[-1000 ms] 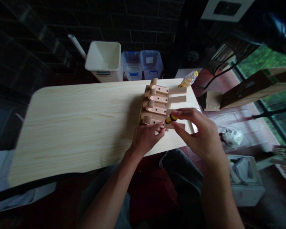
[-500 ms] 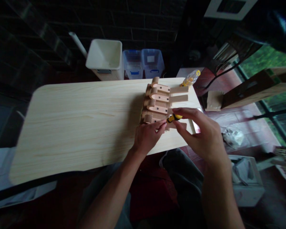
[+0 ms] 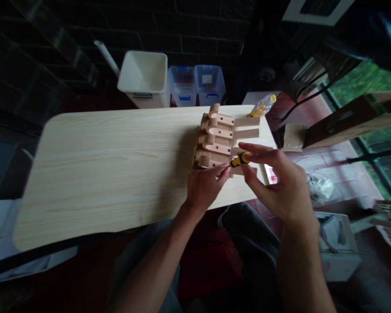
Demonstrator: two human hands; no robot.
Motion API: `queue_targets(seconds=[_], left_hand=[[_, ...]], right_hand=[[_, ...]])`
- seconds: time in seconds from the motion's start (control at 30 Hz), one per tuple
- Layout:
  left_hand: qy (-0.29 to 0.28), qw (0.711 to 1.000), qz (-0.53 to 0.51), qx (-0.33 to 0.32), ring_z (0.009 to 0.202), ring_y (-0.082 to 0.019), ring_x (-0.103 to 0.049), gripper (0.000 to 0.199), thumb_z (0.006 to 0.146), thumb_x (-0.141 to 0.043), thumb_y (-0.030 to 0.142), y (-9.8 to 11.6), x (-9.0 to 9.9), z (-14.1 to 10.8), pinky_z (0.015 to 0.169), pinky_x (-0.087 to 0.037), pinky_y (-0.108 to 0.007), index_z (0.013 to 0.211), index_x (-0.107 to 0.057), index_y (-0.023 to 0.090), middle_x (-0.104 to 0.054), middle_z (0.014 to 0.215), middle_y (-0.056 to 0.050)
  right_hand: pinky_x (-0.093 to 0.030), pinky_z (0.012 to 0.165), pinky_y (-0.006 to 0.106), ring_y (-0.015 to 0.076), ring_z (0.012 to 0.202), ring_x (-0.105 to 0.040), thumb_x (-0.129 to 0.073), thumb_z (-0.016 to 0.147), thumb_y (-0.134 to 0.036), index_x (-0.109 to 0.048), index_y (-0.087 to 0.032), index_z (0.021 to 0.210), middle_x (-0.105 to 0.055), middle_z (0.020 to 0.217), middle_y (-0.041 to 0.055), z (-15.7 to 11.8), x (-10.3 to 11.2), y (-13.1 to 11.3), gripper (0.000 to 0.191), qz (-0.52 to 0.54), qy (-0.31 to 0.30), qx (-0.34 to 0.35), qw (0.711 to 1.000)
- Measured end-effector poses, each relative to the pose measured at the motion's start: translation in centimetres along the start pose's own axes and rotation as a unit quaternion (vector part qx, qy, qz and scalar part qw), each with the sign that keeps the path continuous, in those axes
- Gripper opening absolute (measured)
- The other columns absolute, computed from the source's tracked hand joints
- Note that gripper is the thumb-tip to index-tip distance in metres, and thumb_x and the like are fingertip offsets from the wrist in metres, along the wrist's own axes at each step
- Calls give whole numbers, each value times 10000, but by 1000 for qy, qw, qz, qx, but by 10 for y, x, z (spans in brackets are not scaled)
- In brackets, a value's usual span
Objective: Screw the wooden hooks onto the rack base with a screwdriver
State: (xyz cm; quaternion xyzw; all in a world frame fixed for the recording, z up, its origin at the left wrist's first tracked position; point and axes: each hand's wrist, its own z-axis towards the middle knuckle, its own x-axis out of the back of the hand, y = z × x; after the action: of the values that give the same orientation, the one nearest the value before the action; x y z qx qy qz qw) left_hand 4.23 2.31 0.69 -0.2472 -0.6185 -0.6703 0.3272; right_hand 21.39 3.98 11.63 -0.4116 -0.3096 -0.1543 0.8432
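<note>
Over table [image 3: 101,174], right hand [image 3: 282,184] curled around screwdriver [image 3: 236,162].

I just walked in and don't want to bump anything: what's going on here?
A person is working with both hands on a wooden piece with rounded hooks at the right end of a table. The right hand has its fingers at the handle of what looks like a yellow-and-black screwdriver. The left hand is by its tip, at the nearest hook; what those fingertips pinch is too small to tell. A clear container is at the far right corner.
</note>
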Motion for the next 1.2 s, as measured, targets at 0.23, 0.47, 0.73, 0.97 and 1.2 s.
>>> queue_targets(seconds=[0.23,0.47,0.73,0.97,1.2], left_hand=[[-6,1000,-1,-5,708,-154,-752,200,1032,-705,365,-1,0,0,650,-413,-259,1101,-874,286,-862,854,-34],[7,1000,-7,-14,683,-137,-742,192,1030,-706,355,-1,0,0,643,-420,-248,1073,-878,280,-860,848,-31],[6,1000,-28,-13,715,-136,-774,186,1026,-715,351,-3,0,0,673,-479,-230,1083,-880,287,-868,873,-26],[18,1000,-18,-16,728,-146,-786,177,1014,-731,356,-3,-2,0,667,-477,-235,1072,-882,286,-867,858,-25],[11,999,-33,-10,709,-132,-778,166,1010,-733,329,-4,-3,-1,683,-491,-222,1070,-883,287,-870,878,-25]], right_hand=[[-705,926,370,233,1123,-821,-767,975,-230,-740,-285,1093,-838,1189,48,-1,1,5,132,-18,20,4,1000],[-696,1010,434,246,1218,-791,-738,976,-206,-714,-278,1190,-814,1280,62,-3,-1,10,227,19,22,-15,999],[-699,959,386,232,1119,-806,-769,966,-221,-739,-283,1117,-822,1167,53,0,2,11,166,-3,22,-1,1000],[-683,1020,424,241,1235,-781,-725,985,-188,-699,-279,1170,-796,1323,66,-1,0,9,208,22,8,-13,1000],[-685,988,402,229,1187,-794,-753,975,-195,-706,-269,1139,-808,1276,64,0,1,12,186,13,22,1,1000]])
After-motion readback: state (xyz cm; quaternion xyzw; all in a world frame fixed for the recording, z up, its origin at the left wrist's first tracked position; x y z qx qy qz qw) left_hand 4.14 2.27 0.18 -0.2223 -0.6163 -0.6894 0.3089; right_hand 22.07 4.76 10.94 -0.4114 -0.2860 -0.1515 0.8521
